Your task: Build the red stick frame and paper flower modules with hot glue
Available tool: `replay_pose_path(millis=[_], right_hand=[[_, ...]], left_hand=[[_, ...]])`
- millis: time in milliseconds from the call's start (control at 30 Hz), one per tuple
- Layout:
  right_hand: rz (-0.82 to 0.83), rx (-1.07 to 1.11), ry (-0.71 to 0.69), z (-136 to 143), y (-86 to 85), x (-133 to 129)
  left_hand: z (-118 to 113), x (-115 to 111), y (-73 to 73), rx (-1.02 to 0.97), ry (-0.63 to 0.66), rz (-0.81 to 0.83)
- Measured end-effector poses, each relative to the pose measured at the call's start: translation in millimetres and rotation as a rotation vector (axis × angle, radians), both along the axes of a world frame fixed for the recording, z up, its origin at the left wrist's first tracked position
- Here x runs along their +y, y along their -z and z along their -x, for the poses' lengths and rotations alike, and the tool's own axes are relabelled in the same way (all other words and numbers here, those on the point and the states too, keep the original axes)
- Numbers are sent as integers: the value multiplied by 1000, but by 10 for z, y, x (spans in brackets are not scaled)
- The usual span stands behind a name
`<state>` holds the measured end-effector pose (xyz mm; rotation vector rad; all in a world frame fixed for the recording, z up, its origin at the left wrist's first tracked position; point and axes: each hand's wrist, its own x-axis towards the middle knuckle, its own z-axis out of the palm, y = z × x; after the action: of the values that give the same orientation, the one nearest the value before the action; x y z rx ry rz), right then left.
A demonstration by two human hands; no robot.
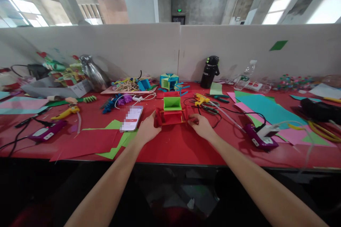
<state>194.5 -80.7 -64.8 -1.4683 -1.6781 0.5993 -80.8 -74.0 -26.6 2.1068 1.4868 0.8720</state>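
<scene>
A small red and green paper model (pixel 172 117) with thin wooden sticks stands on the red table in front of me. Its green folded top (pixel 172 103) lies open in a V shape above a red body, and red side pieces stick out at both ends. My left hand (pixel 149 127) is closed at the left side piece, its fingertips partly hidden behind it. At the opposite end, my right hand (pixel 200 124) pinches the right side piece between thumb and bent fingers. Just behind the model sits a blue and green hexagonal paper piece (pixel 169 82).
A phone (pixel 132 117) and red paper sheets (pixel 87 143) lie left. Yellow glue guns (pixel 68 112) flank the work, with purple power strips (pixel 48 131) and cables. Behind stand a black bottle (pixel 210 72) and a steel jug (pixel 93 72); coloured paper (pixel 269 108) covers the right.
</scene>
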Motion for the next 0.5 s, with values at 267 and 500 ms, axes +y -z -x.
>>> replay_pose_path(millis=[267, 500], right_hand=[[-9, -84, 25, -5, -2, -1], [-7, -97, 25, -13, -49, -22]], left_hand=[[93, 72, 38, 241, 20, -66], [205, 92, -48, 181, -139, -105]])
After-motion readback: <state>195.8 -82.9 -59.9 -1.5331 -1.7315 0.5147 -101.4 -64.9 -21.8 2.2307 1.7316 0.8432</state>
